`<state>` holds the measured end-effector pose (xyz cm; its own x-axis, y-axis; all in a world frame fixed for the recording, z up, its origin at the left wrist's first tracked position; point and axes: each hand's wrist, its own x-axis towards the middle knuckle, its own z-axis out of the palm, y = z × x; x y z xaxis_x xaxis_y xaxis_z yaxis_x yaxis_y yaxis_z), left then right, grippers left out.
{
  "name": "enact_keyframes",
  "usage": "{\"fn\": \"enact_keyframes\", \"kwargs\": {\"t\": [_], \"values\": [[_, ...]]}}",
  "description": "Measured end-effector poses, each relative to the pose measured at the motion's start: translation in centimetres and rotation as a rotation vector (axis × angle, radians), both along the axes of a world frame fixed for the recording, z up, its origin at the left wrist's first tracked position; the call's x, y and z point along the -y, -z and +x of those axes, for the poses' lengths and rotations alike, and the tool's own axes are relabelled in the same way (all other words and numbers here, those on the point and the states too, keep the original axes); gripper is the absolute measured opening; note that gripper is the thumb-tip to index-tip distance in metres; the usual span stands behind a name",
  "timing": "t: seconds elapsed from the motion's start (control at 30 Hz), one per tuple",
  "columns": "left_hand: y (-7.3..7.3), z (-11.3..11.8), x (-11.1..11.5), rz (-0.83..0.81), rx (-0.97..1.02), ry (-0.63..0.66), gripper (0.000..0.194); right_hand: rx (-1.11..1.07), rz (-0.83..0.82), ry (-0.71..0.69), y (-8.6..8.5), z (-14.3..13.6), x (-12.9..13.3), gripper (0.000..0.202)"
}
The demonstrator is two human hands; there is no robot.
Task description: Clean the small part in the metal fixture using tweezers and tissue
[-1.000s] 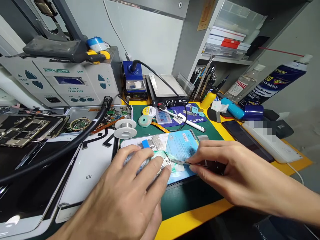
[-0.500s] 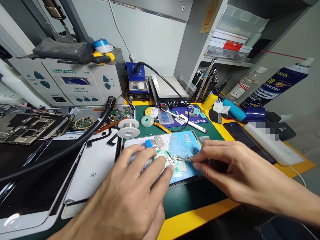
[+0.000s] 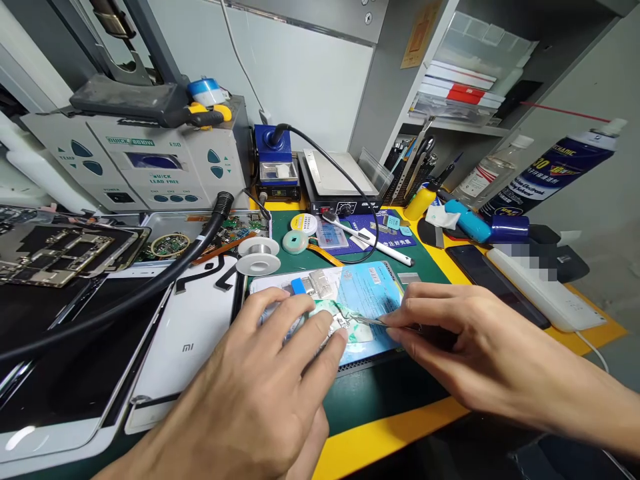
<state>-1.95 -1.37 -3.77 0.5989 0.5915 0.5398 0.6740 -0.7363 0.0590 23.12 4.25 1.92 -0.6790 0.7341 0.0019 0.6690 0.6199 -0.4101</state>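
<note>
My right hand [image 3: 450,333] pinches thin metal tweezers [image 3: 373,321], whose tips point left at a small white and green piece [image 3: 360,332]. That piece lies on a blue and white card [image 3: 373,287]. My left hand [image 3: 280,360] rests over the piece's left part, fingers bent and slightly apart, fingertips at its edge; what lies under the palm is hidden. Small metal parts [image 3: 320,285] with a blue end sit on the card just beyond my left fingers.
A solder spool [image 3: 257,257] and a white pen-like tool [image 3: 390,251] lie behind the card. Phones and a white back cover [image 3: 185,340] lie at left, crossed by a black hose [image 3: 150,293]. A dark phone [image 3: 495,283] and white power strip [image 3: 545,290] are at right.
The view has shifted very slightly. Both hands keep nearly the same pose, with the tweezers still at the white and green piece.
</note>
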Motion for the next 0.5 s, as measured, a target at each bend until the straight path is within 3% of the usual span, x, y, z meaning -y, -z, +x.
{"fn": "enact_keyframes", "kwargs": {"t": [0.2,0.37,0.5], "values": [[-0.18,0.13,0.04,-0.006,0.005,0.007,0.032,-0.031,0.009,-0.012,0.46,-0.33,0.25,0.013],[-0.22,0.35,0.26,-0.081,0.004,-0.068,0.034,0.003,-0.028,-0.019,0.28,-0.01,0.25,0.019],[-0.09,0.13,0.20,-0.024,0.010,-0.008,0.035,-0.020,-0.014,0.005,-0.14,-0.08,0.18,0.011]]}}
